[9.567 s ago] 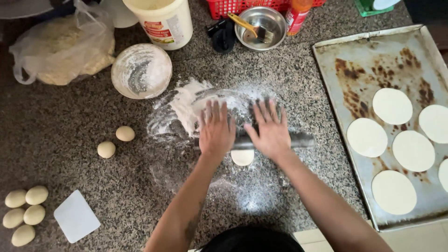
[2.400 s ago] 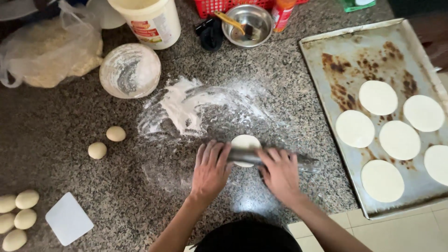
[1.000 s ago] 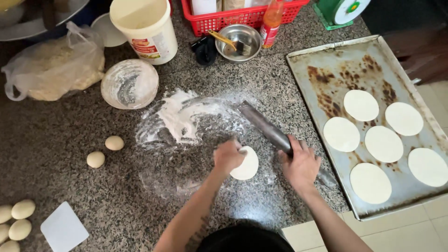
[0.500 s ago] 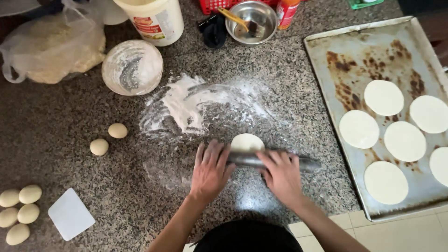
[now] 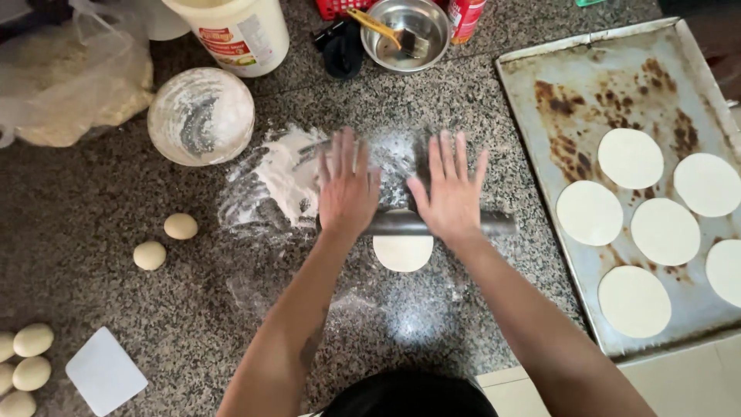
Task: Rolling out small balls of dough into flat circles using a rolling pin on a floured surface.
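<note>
- Pressing down flat, the left hand (image 5: 346,188) and the right hand (image 5: 451,193) both lie on the rolling pin (image 5: 421,224), fingers spread wide and pointing away from the person. Neither grip wraps around the pin; the palms just push on top.
- The rolling pin is dark and lies sideways on the desk (image 5: 193,309), its long way running left to right. Its right end sticks out past the right hand.
- The dough circle (image 5: 403,252) sits under the rolling pin, between the two hands. Most of it shows on the near side of the pin, toward the person. Both hands look about as near to it as each other.
- Spilled flour (image 5: 278,174) lies just past the rolling pin, on the left.
- A floury bowl (image 5: 201,116) sits farther off, left of the rolling pin.
- Two small dough balls (image 5: 164,240) lie well left of the pin.
- A baking tray (image 5: 556,100) with flat dough rounds (image 5: 629,158) is to the right of the pin.
</note>
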